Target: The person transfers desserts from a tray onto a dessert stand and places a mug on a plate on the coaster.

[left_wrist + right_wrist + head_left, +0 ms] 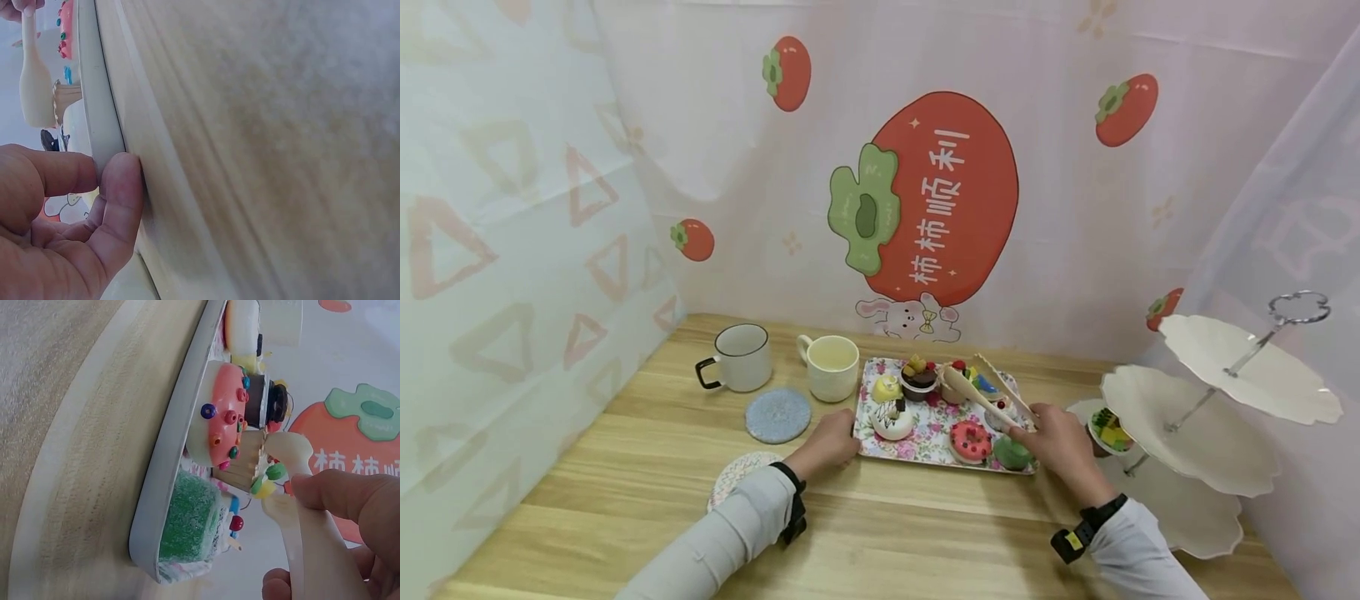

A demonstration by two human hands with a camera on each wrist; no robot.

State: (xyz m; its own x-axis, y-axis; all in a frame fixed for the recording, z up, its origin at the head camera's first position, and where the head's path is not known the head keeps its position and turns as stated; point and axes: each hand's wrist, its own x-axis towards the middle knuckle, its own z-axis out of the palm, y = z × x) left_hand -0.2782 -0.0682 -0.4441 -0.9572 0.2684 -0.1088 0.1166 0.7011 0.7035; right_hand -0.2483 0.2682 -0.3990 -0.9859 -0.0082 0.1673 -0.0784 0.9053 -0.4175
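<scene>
My left hand (827,442) pinches the left edge of a flower-printed tray (907,451) between thumb and finger, as the left wrist view shows. In my right hand (1063,446) is a pair of pale tongs (977,398), reaching over the tray's right side. The tong tips are at a tan-wrapped cupcake (240,465) with colourful topping; whether they touch it I cannot tell. Toy-like sweets share the tray: a pink doughnut (971,442), a green sweet (1012,452), a white one (892,422) with dark drizzle, a yellow one (887,387) and a chocolate cupcake (919,383).
At right rises a three-tier white stand (1187,433), with a fruit-topped cup (1109,430) on its lowest plate. Left of the tray are a cream mug (832,371), a white mug (743,360), a blue-grey coaster (778,415) and a speckled coaster (737,471) partly under my left sleeve.
</scene>
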